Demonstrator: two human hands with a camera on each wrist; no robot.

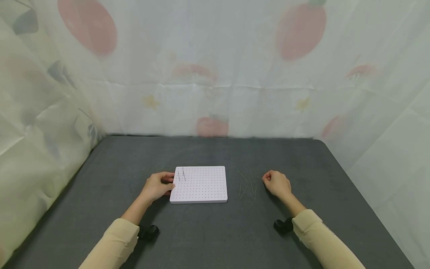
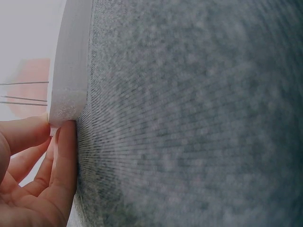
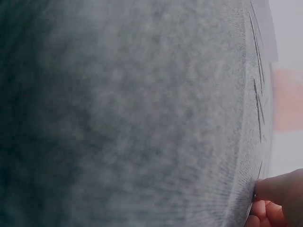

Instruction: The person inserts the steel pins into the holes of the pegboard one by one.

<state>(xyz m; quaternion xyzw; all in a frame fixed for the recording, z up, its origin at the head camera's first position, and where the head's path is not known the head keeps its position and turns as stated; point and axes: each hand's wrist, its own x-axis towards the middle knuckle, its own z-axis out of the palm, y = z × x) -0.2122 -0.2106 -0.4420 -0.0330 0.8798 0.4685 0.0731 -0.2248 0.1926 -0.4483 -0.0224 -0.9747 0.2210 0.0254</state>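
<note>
My left hand [image 1: 156, 186] grips the left edge of a white board [image 1: 201, 186] dotted with rows of small holes. Its thumb lies at the top edge and its fingers at the side and underside, as the left wrist view shows. Three thin metal pins [image 2: 23, 83] stand up from the board near its far left corner. To the right of the board, my right hand [image 1: 277, 183] pinches a thin metal pin [image 3: 260, 169] between thumb and fingers, low over the table. Several loose pins [image 1: 251, 186] lie scattered between the board and this hand.
The dark grey table [image 1: 208, 239] has rounded far corners. A pale curtain [image 1: 248, 112] with fruit prints hangs along its far edge and down both sides. A black wrist device [image 1: 283, 225] sits at each cuff, close over the tabletop.
</note>
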